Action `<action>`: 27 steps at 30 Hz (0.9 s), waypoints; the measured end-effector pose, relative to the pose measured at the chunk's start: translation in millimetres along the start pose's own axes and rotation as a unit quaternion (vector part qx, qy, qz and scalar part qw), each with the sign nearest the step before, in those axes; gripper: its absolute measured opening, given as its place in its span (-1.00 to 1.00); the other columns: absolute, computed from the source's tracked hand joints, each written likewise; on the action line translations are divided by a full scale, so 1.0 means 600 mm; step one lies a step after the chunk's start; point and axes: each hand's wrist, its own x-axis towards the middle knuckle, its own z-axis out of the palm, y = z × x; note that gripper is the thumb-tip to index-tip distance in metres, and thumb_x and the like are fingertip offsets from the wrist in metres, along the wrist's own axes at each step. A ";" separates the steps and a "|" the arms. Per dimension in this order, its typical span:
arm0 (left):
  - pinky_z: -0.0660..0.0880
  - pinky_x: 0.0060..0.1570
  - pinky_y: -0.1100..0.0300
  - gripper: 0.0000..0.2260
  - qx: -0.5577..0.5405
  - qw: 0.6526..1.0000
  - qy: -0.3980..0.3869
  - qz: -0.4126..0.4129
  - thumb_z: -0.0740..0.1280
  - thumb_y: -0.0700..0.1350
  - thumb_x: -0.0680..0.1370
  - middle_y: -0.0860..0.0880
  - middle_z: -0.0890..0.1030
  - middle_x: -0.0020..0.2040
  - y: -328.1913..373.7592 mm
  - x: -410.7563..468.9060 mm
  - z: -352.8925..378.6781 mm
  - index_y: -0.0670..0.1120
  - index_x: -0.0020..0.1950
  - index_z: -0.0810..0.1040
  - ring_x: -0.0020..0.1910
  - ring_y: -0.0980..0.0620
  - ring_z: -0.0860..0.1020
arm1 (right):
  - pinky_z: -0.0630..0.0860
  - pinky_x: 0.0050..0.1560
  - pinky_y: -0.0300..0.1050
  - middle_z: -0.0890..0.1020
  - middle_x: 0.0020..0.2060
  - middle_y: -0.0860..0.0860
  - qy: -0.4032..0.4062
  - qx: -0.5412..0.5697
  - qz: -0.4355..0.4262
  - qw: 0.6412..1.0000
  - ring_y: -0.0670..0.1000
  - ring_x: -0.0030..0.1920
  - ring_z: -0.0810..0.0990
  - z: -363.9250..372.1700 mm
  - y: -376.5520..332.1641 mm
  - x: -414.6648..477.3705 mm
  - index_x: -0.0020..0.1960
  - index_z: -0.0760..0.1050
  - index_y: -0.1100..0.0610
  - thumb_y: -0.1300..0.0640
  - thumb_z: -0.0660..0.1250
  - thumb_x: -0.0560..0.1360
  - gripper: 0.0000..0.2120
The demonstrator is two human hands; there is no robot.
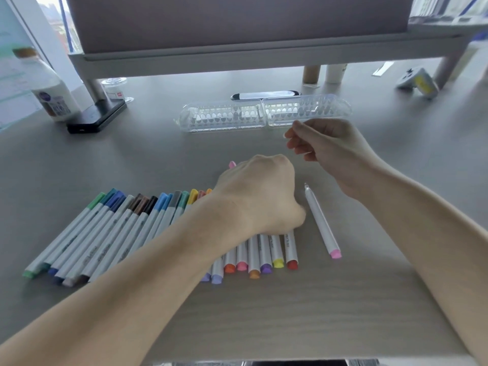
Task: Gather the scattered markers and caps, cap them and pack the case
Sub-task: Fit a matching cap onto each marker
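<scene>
Just right of the left hand lies an uncapped marker.

At the far left of your desk a white bottle with a tan cap stands beside a black device. A monitor riser spans the back, with a game controller far right and two cylinders beneath.

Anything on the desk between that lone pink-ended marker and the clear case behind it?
Only the right hand, which hovers over that stretch of desk, just in front of the clear case. Otherwise the surface between the pink-ended marker and the case looks bare.
</scene>
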 end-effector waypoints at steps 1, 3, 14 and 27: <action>0.46 -0.26 0.14 -0.79 0.000 1.000 -0.001 -0.002 0.45 -0.02 0.47 -0.02 0.61 -0.29 -0.003 0.000 0.000 -0.07 -0.30 0.55 -0.28 -0.04 0.59 | 0.51 -0.07 -0.20 0.73 -0.24 -0.07 0.000 -0.001 0.000 1.000 -0.15 -0.21 0.63 0.000 0.000 0.000 -0.11 0.70 0.05 0.00 0.33 0.64 -0.75; 0.53 -0.22 0.13 -0.83 0.002 1.000 -0.003 -0.008 0.45 -0.02 0.45 -0.02 0.62 -0.26 -0.010 0.001 -0.001 -0.06 -0.28 0.57 -0.24 -0.05 0.61 | 0.51 -0.07 -0.20 0.73 -0.23 -0.07 -0.002 -0.003 0.000 1.000 -0.15 -0.20 0.63 0.000 0.000 0.000 -0.11 0.70 0.05 -0.01 0.33 0.64 -0.75; 0.51 -0.06 0.07 -0.62 -0.012 0.999 0.045 0.012 0.40 0.25 0.53 0.02 0.51 -0.21 0.038 0.010 0.018 -0.02 -0.21 0.41 -0.11 -0.06 0.55 | 0.51 -0.07 -0.18 0.73 -0.24 -0.06 0.017 0.004 -0.001 1.000 -0.15 -0.21 0.63 -0.004 0.008 0.006 -0.11 0.71 0.05 -0.02 0.34 0.63 -0.75; 0.33 -0.40 0.21 -0.55 -0.114 0.993 0.042 0.011 0.33 0.09 0.57 0.03 0.45 -0.54 -0.005 0.018 -0.020 -0.13 -0.44 0.49 -0.50 0.06 0.44 | 0.49 -0.13 -0.24 0.72 -0.28 -0.11 0.054 0.016 0.005 0.998 -0.16 -0.22 0.61 -0.015 0.006 0.012 -0.11 0.68 0.04 -0.03 0.32 0.64 -0.74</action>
